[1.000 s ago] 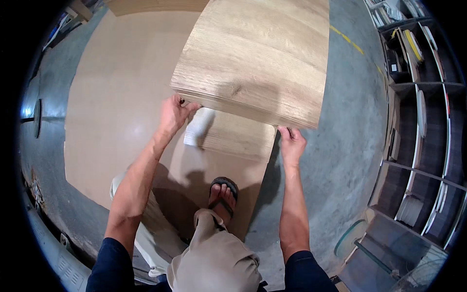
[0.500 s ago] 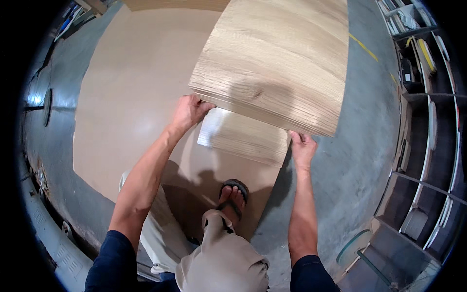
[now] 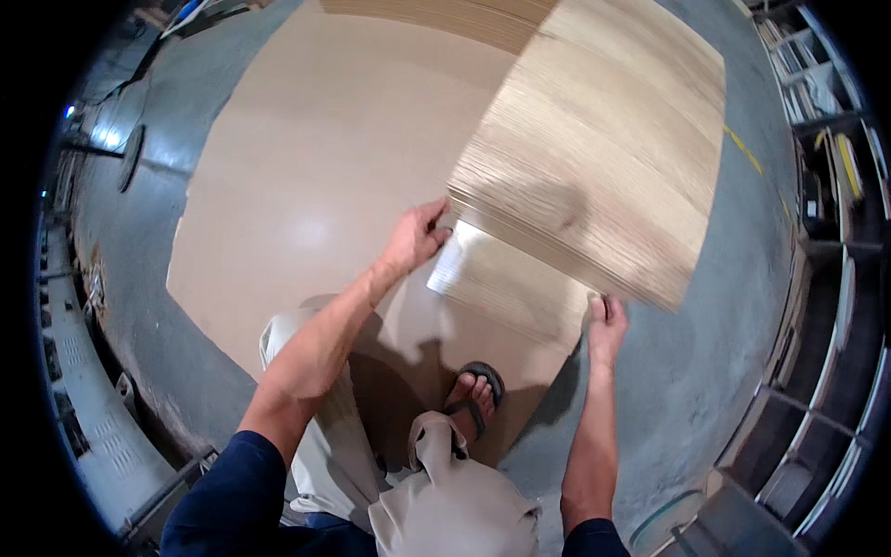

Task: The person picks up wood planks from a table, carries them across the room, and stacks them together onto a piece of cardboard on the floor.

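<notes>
A stack of several flat panels with a light wood-grain face (image 3: pixel 594 139) is tilted across the upper right, its layered near edge toward me. My left hand (image 3: pixel 418 239) is closed at the left end of that near edge, thumb and fingers pinched at the corner. Toward the other end my right hand (image 3: pixel 606 327) is closed under the same edge, its fingertips partly hidden. Beneath the stack, another wood-grain panel (image 3: pixel 506 283) lies on a large brown sheet (image 3: pixel 316 158); most of it is covered by the stack.
My sandalled foot (image 3: pixel 473 401) stands on the brown sheet, close to the lower panel. More stacked boards (image 3: pixel 445 20) are at the far edge. Shelving (image 3: pixel 826 306) lines the right side, and a pale metal casing (image 3: pixel 107 418) stands at the left. Grey floor (image 3: pixel 715 371) surrounds the sheet.
The whole view has shifted, so the panels, hands and foot appear farther right and lower. Both hands keep their hold on the stack, which sits much the same over the lower panel.
</notes>
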The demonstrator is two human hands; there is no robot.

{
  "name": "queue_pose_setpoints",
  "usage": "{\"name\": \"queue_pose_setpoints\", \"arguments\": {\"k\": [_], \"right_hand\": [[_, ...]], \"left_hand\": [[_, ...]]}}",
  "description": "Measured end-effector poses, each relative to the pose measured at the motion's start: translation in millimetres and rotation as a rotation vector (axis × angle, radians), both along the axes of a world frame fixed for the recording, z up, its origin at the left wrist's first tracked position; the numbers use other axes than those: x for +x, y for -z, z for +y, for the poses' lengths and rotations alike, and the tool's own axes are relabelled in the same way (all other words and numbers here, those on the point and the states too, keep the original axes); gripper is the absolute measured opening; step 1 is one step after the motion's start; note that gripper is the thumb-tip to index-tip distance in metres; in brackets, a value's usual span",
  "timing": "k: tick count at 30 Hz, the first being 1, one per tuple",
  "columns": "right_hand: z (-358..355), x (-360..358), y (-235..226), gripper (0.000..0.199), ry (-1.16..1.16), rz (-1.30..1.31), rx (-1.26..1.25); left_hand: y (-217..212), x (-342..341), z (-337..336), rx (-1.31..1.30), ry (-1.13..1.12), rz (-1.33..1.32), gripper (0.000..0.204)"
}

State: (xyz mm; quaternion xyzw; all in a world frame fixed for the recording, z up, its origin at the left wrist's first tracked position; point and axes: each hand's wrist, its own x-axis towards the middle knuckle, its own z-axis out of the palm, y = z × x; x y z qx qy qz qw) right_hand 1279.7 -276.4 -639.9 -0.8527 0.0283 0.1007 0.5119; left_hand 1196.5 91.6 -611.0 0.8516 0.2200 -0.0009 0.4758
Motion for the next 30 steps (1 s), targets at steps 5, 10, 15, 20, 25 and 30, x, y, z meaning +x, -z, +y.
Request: {"name": "queue_pose_setpoints", "arguments": {"k": [5,10,15,20,25,30], "right_hand": [[27,-15,13,0.024,0.336,0.019,0.231],[41,-22,18,0.026,0.443,-0.078,0.158],[56,-24,25,0.022,0.564,-0.084,0.241],[47,-19,31,0.013,0.620,-0.077,0.334],[52,-17,26,0.013,0.627,-0.083,0.335],[46,-14,29,0.012,0.687,0.021,0.455]], "left_hand": [[12,-9,-15,0.120,-0.035,-0.102,0.039],[28,-9,-24,0.316,-0.093,-0.177,0.038],[41,-8,-17,0.195,-0.166,-0.140,0.034],[19,0,-28,0.146,-0.152,-0.047,0.031],[24,0,-31,0.083,-0.225,-0.066,0.028],[22,3,-40,0.186,-0.258,-0.083,0.026]]}}
